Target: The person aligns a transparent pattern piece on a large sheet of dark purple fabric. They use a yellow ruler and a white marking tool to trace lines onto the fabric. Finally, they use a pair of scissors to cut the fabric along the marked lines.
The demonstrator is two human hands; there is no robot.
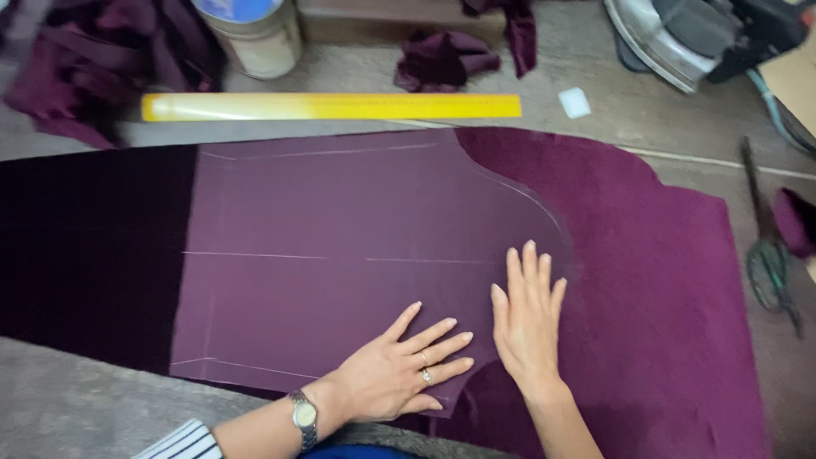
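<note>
Hands, left hand [399, 370] and right hand [527, 319], press open and flat, gripping nothing, on chalk-marked purple piece [340, 255]; velvet [663, 280] underneath looks uncut, scissors [769, 255] untouched.

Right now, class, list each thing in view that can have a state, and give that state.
Left hand: flat, fingers spread, pressing the lighter purple piece.
Right hand: flat, at that piece's curved edge.
Lighter purple piece: spread smooth on the plum fabric.
Yellow ruler: lying flat, untouched.
Scissors: lying untouched.
Iron: set aside.
</note>
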